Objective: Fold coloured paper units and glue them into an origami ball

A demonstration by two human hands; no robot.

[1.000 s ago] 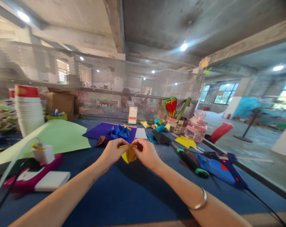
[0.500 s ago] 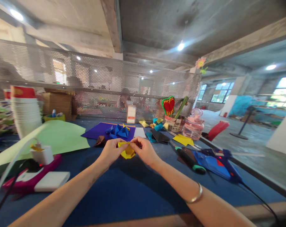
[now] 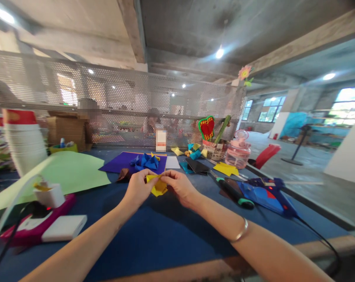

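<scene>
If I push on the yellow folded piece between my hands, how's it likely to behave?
The yellow piece is probably light, since the left hand and right hand only pinch it. It looks like folded paper, so a hard push may crumple it, though its angular folds might add stiffness.

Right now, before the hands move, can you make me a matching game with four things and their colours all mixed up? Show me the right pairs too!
Things
1. Pinched paper between the left hand and right hand
2. Flat sheet under the blue folded papers
3. Bangle on the right forearm
4. Large sheet in front of the stacked cups

Colours
A. Silver
B. Light green
C. Yellow
D. Purple

Right pairs: 1-C, 2-D, 3-A, 4-B
</scene>
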